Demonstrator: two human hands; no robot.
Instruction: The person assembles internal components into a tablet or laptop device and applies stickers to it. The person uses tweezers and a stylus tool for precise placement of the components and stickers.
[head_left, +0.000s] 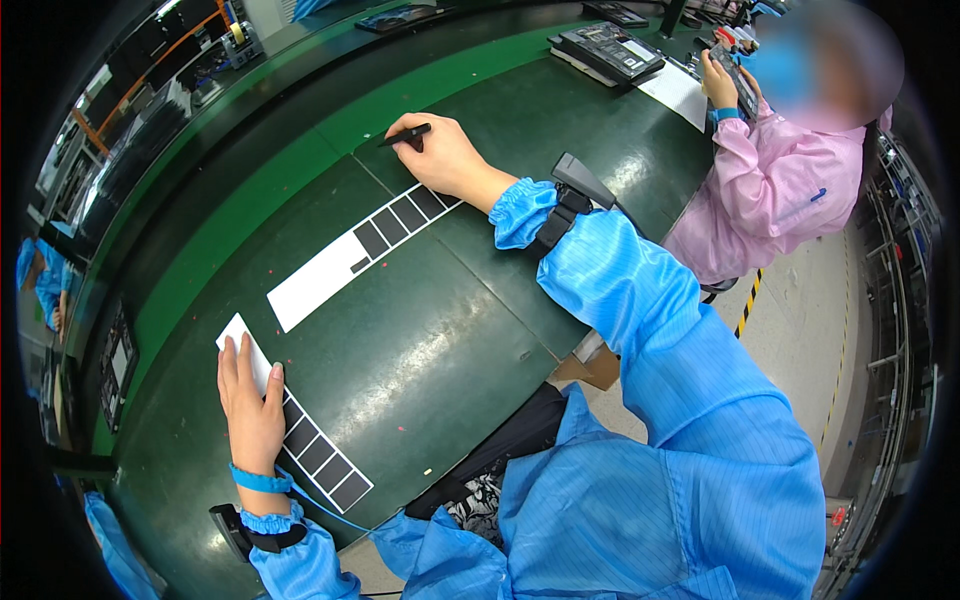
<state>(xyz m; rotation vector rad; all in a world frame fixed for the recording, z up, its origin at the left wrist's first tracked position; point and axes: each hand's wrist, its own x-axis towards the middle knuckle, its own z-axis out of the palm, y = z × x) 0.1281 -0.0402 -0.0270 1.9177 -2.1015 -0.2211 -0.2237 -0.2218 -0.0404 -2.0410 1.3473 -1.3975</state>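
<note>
My left hand [252, 405] lies with its fingers stretched out over a white strip [235, 332] carrying a row of black rectangles, and it covers the strip's middle. Farther up the table, a second such strip [312, 286] lies at a slant, its left half white and its right half bearing black rectangles. Just beyond this strip's far right end, my right hand [447, 155] grips a thin black pointed tool [408, 135], its tip pointing left. Whether that is a pen or tweezers I cannot make out. My wrist and forearm hide the strip's right end.
The green table [460, 340] curves across the view. At the back right are a stack of black devices [612, 52] and a white dotted sheet [676, 95]. A person in a pink smock [775, 195] holds a device there. A blue cord [325, 505] trails from my left wristband.
</note>
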